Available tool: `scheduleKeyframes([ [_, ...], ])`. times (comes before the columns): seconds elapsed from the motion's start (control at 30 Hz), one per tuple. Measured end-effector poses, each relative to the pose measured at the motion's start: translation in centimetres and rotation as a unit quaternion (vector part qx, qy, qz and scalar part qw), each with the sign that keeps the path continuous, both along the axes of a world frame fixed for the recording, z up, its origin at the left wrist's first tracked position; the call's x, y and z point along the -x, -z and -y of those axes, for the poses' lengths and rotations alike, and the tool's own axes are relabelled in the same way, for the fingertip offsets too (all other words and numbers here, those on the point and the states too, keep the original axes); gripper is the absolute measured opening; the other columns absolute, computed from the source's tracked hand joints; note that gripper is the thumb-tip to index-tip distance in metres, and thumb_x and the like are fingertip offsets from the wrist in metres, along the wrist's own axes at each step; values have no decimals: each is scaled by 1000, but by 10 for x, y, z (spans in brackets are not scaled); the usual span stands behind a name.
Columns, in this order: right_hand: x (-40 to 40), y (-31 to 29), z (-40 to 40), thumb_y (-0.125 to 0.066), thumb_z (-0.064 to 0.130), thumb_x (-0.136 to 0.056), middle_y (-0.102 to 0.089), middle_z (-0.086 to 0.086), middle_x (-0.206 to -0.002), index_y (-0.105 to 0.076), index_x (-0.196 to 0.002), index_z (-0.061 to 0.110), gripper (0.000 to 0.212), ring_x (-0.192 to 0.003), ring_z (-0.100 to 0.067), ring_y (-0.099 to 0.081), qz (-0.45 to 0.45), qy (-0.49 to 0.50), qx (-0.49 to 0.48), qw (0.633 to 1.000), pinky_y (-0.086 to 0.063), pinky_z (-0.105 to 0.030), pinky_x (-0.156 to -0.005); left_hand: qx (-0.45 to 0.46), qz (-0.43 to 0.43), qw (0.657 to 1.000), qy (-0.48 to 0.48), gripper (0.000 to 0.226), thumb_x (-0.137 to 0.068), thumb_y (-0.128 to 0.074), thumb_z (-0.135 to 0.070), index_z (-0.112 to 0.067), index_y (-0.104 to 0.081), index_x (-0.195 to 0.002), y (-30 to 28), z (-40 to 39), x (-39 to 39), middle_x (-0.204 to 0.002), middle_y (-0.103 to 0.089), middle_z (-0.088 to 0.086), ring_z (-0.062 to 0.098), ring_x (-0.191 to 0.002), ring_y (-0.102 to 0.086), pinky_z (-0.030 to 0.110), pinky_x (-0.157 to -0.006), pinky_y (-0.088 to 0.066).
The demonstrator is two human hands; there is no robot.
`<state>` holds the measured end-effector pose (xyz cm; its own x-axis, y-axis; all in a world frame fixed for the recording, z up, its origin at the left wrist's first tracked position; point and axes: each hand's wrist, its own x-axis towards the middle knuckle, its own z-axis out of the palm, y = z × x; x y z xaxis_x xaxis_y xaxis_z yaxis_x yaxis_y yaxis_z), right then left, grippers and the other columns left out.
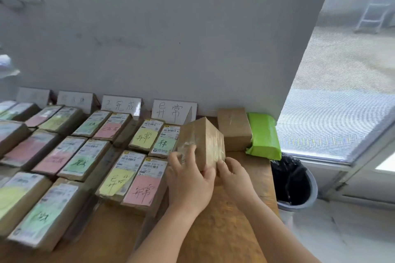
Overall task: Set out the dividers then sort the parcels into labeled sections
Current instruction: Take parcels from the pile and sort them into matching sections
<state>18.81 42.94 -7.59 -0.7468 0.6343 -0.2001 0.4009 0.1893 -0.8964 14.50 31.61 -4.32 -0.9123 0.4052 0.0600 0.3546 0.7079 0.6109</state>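
Both hands, left hand (190, 179) and right hand (235, 177), grip the taped brown parcel (202, 141), fingers curled around its lower edge.

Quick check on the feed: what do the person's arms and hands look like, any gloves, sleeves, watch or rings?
Both arms are bare as far up as the frame shows, with no sleeve in view. The left hand and the right hand wear no gloves. No watch, bracelet or ring shows on either wrist or on the visible fingers. No markings or bandages are visible.
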Motion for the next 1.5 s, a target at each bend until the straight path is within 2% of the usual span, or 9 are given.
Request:
scheduleKeyframes([
  [0.1,-13,-6,-2,-55,33,-94,-67,8,-101,-59,-113,18,25,-93,-10,-63,-42,27,14,999,-51,-34,-83,-35,16,999,2,56,-96,-43,-42,-33,-22,-146,2,6,-15,-133,-22,2,23,-117,-39,33,-93,-44],
  [0.23,-27,-12,-10,-62,48,-77,-62,13,-120,-56,-129,30,56,-109,-5,-60,-99,62,-19,993,-49,-34,-97,-158,131,979,14,52,-100,-34,-36,-32,-19,-150,12,-3,-15,-140,-32,3,7,-99,-45,30,-92,-41],
  [0.4,-41,-17,-8,-66,15,-88,-49,19,-117,-60,-130,23,42,-102,8,-48,-121,37,-150,981,-33,1,-85,-197,245,949,-19,43,-101,-38,-29,-25,-38,-144,40,-15,-1,-137,-52,-2,19,-123,-49,38,-105,-41],
  [0.53,-42,-2,6,-54,15,-93,-48,16,-133,-60,-129,21,37,-126,-7,-45,-41,-80,-263,961,-37,-18,-99,-177,301,937,-12,48,-103,-36,-26,-27,-30,-150,51,-18,0,-147,-44,1,22,-129,-46,41,-107,-42],
  [0.63,-43,9,16,-38,13,-92,-41,13,-148,-52,-138,24,49,-146,-17,-23,-13,-151,-304,940,-29,-32,-115,-150,325,934,-9,51,-103,-29,-42,-23,-33,-150,50,-18,5,-152,-38,2,22,-138,-37,36,-112,-32],
  [0.83,-32,5,20,-40,-7,-84,-30,8,-152,-45,-127,22,52,-122,-21,-53,-33,-172,-230,957,-48,-38,-93,-94,338,936,17,66,-93,-25,-68,-26,-51,-138,38,-14,25,-139,-50,-2,22,-132,-42,33,-100,-36],
  [1.07,-25,16,9,-42,-3,-87,-36,4,-150,-30,-146,21,64,-127,-24,-48,9,-173,-260,950,-44,-34,-97,-48,223,973,38,40,-104,-32,-35,-18,-57,-130,36,-6,38,-124,-62,4,18,-103,-54,30,-83,-43],
  [1.27,-25,20,-11,-46,2,-88,-46,3,-144,-42,-141,18,56,-127,-18,-49,-34,-129,-260,956,-41,-27,-96,8,134,990,53,49,-104,-38,-29,-12,-32,-149,31,-15,41,-151,-39,2,19,-136,-38,26,-104,-33],
  [1.5,-15,19,-69,-57,20,-94,-44,1,-147,-39,-145,18,54,-135,-17,-40,-32,43,-230,972,-32,-30,-105,25,-29,987,159,56,-101,-43,-23,-12,-24,-152,7,-67,42,-158,-24,1,16,-147,-15,31,-120,-12],
])
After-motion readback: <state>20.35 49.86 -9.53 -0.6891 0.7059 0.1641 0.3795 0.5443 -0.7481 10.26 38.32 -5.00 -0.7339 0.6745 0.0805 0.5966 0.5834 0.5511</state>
